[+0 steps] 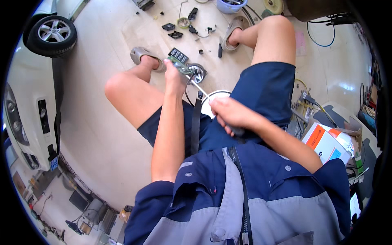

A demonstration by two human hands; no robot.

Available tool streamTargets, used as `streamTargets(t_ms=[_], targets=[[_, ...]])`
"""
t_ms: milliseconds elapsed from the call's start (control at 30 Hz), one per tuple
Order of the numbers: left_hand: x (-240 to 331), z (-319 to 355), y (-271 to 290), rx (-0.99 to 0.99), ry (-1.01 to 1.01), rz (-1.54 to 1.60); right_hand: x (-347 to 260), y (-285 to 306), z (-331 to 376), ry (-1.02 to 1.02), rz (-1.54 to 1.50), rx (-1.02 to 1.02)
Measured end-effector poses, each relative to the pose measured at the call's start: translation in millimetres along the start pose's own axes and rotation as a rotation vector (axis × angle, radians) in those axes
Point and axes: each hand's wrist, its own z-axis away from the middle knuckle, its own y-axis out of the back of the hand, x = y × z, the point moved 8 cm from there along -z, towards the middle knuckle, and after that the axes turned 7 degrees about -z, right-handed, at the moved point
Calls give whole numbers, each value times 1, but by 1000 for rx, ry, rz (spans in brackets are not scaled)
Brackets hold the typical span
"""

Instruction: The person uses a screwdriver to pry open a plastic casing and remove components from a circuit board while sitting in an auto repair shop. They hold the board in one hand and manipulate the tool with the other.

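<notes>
- The left hand is clamped on a green part, its details too small to tell, near twelve o'clock in the view.
- The right hand, curled round a long-shafted screwdriver, is between four and five o'clock from that part; whether the tip touches it, I cannot tell.
- A silver disc shows at three o'clock from the part, a black slotted panel at eleven.

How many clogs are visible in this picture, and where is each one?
2. One grey clog is on the left foot, left of the black panel; the other clog is on the right foot, just right of the screwdriver.
</notes>
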Motion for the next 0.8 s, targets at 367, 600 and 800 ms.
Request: streamTargets(t_ms=[367,600,800], targets=[[135,100,-23,-84,-538,-42,-57,-8,92,221,-213,-115],[149,127,-33,-111,-712,-92,-72,-36,94,211,-283,-305],[142,127,-36,-109,-707,-33,-71,-36,92,206,-333,-293]])
